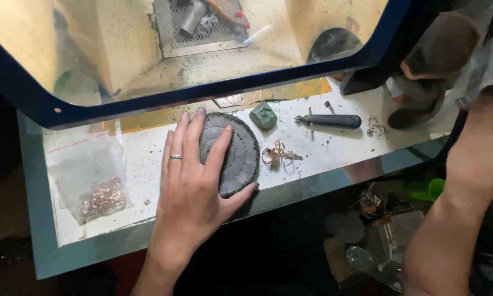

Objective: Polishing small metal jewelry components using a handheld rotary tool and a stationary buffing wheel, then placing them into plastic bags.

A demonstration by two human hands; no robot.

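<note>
The left hand (194, 181) lies spread, fingers flat on the grey stitched buffing wheel (232, 153) resting on the white tray (147, 181). Right of that grasp sit a green compound block (264, 115) and rings (277, 154). The right hand (479, 148) is raised; its grip is unclear.

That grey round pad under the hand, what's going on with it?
A person's left hand lies flat on a grey stitched disc on a white bench, fingers spread over its left half. The right hand is raised at the right edge; whether it holds anything can't be told. Beside the disc lie a green block, a black-handled tool, some metal rings, and a clear bag of small coppery pieces.
</note>
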